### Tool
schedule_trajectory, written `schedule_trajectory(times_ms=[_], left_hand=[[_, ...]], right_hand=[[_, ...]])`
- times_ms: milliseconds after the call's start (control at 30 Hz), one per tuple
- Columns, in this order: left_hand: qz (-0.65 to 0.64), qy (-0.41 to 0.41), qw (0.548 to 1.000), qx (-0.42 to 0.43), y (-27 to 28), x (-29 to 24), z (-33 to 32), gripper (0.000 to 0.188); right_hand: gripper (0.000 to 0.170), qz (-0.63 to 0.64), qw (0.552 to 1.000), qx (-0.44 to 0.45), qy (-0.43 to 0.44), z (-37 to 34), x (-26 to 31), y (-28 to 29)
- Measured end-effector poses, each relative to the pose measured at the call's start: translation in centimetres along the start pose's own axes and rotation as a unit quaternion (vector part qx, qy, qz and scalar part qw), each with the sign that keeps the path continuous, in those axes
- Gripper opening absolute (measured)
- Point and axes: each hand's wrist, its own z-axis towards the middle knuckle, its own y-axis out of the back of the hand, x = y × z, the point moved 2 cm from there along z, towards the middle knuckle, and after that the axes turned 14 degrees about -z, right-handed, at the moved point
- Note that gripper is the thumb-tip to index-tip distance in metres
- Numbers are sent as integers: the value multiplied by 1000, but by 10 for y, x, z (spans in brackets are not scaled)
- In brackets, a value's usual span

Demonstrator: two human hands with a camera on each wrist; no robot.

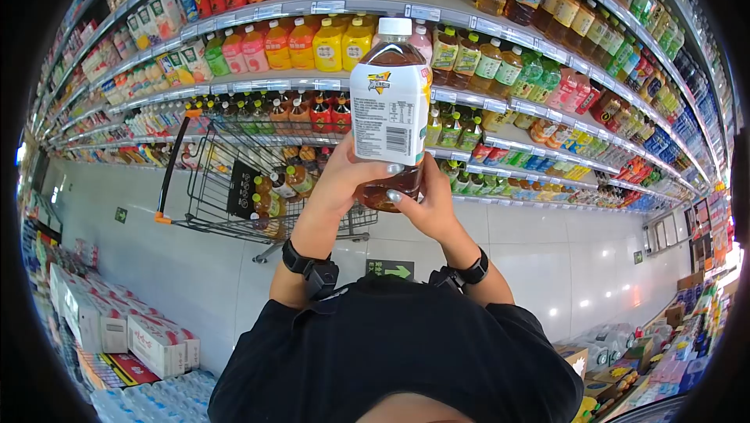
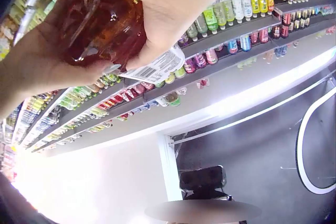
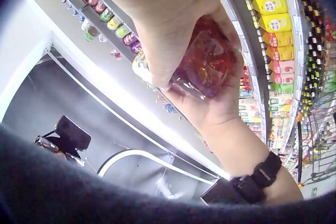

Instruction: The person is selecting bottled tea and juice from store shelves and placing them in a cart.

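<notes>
Black shirt (image 1: 391, 345) closest to camera, arms reaching out past it. Left hand (image 1: 341, 177) and right hand (image 1: 432, 200) both grip the lower part of a big bottle (image 1: 387, 122), thumbs on the near side. White cap (image 1: 394, 26) on, printed label towards the head camera. Bottle's out in front of the shelves (image 1: 320, 7), beside the cart (image 1: 171, 161), not in it. Step in hand looks like a label check, my read. Any next move calls for firm support low down; if one hand lets go, the other needs the full weight first.
</notes>
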Motion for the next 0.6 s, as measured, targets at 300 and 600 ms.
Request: schedule_trajectory(times_ms=[300, 600], left_hand=[[18, -5, 1000, 19, -2, 26, 20, 53], [24, 29, 998, 59, -32, 69, 50, 54]], right_hand=[[60, -56, 998, 6, -39, -5, -9, 28], [65, -20, 996, -38, -82, -19, -33, 78]])
